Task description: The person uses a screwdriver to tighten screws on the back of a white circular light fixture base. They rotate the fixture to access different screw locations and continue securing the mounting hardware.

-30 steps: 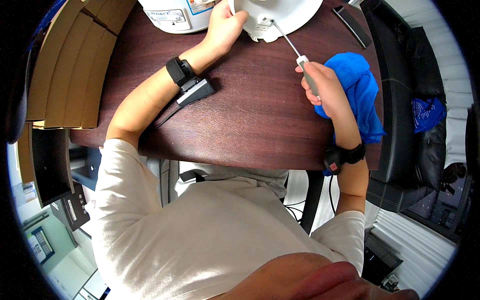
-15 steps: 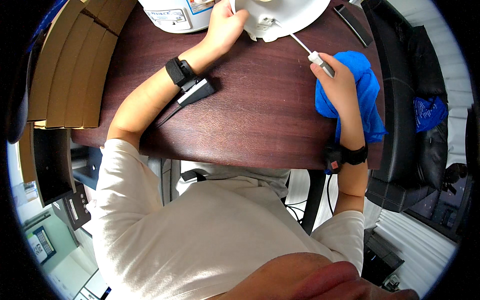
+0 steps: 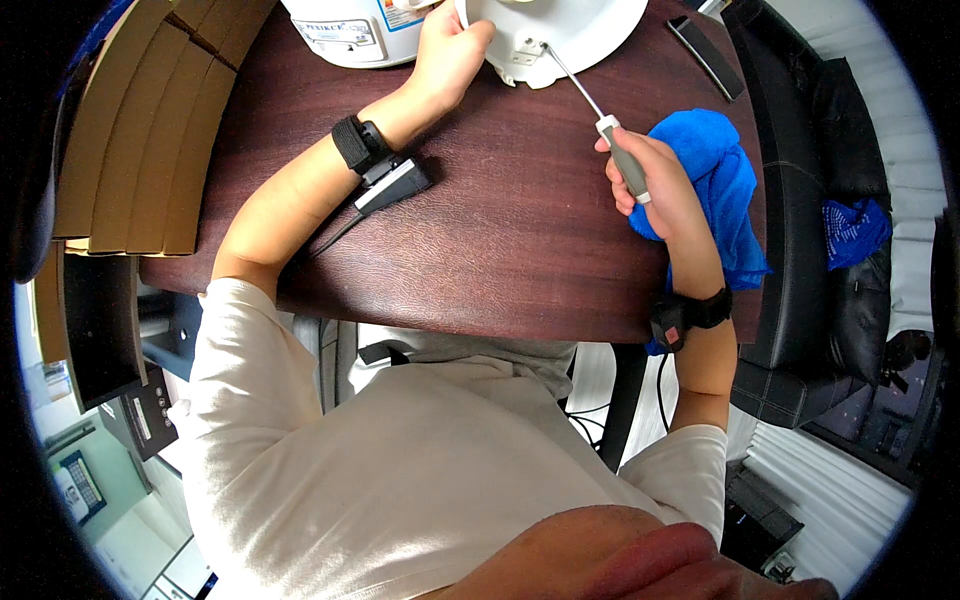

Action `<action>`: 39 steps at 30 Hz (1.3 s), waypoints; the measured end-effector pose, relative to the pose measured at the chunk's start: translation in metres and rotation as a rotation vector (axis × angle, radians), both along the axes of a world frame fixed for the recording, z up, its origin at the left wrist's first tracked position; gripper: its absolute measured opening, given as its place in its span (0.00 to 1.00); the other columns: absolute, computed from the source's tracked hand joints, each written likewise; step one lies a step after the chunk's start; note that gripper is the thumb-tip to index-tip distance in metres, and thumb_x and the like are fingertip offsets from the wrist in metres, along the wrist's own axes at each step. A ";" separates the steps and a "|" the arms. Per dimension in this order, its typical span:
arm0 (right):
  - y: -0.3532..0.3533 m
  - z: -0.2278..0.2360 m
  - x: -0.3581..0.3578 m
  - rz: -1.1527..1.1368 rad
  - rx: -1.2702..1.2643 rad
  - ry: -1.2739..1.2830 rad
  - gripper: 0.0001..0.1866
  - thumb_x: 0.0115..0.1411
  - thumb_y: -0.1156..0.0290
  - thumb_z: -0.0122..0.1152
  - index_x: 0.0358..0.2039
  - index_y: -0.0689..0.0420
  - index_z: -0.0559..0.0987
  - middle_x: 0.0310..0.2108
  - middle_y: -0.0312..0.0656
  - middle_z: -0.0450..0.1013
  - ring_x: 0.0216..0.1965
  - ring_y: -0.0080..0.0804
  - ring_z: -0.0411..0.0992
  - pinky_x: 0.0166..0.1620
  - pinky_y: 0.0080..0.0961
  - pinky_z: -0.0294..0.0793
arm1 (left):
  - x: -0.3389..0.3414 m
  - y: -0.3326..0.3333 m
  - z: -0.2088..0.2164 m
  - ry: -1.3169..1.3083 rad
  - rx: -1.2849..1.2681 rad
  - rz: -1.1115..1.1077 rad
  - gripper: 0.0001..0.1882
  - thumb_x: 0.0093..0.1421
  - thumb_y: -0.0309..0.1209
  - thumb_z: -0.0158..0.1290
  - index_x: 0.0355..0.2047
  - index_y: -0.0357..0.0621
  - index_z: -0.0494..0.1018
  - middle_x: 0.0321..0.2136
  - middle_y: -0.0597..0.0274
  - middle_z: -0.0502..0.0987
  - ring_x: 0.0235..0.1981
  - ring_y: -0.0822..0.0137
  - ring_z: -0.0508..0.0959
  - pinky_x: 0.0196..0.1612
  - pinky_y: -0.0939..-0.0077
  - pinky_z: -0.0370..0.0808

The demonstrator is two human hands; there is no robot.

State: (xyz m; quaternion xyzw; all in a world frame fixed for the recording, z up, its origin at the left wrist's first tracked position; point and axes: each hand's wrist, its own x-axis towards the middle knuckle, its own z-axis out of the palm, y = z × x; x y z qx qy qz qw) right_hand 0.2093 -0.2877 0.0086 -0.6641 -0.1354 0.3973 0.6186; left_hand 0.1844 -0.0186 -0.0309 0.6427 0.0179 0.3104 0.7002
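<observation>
At the far edge of the table, my left hand [image 3: 450, 55] is closed on the rim of a white curved plastic cover [image 3: 595, 30]. Its fingertips are partly hidden behind that rim. My right hand [image 3: 662, 185] is wrapped round the grey and white handle of a screwdriver [image 3: 628, 165]. The thin shaft slants up and left, and its tip meets a small screw hole or recess on the cover's white mounting tab. A white rounded appliance body [image 3: 400, 46] with labels stands just left of the cover. Behind my right hand lies a crumpled blue cloth [image 3: 735, 160].
A dark flat phone-like object [image 3: 706, 58] lies at the table's far right. Folded cardboard [image 3: 150, 130] rises along the left side. A black couch [image 3: 800, 300] adjoins the right edge, with a blue patterned cloth [image 3: 856, 233] on it. Each of my wrists carries a strapped device.
My right hand has shifted left and slightly down, turning so more of the screwdriver's handle shows. The shaft is steeper now. The white cover has moved slightly; my left hand keeps its grip.
</observation>
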 end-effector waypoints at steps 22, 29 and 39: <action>0.004 -0.002 -0.002 -0.004 -0.045 -0.040 0.17 0.65 0.59 0.43 0.33 0.60 0.72 0.12 0.30 0.62 0.08 0.14 0.55 0.12 0.13 0.53 | 0.001 0.001 -0.001 -0.011 0.009 -0.021 0.12 0.50 0.17 0.44 0.36 0.34 0.69 0.30 0.68 0.71 0.30 0.77 0.68 0.35 0.82 0.64; 0.008 -0.004 -0.004 -0.026 -0.349 -0.489 0.14 0.63 0.60 0.47 0.34 0.58 0.73 0.13 0.33 0.64 0.11 0.19 0.60 0.15 0.17 0.57 | -0.002 -0.005 0.006 -0.005 0.069 -0.019 0.13 0.50 0.18 0.44 0.38 0.34 0.69 0.30 0.67 0.72 0.31 0.77 0.68 0.36 0.81 0.65; -0.001 0.011 -0.007 -0.148 -0.695 -1.609 0.13 0.54 0.65 0.58 0.40 0.52 0.74 0.28 0.41 0.70 0.27 0.43 0.72 0.30 0.36 0.72 | -0.006 -0.005 0.013 0.058 0.261 -0.084 0.15 0.52 0.19 0.45 0.42 0.35 0.68 0.34 0.65 0.74 0.36 0.76 0.71 0.41 0.80 0.68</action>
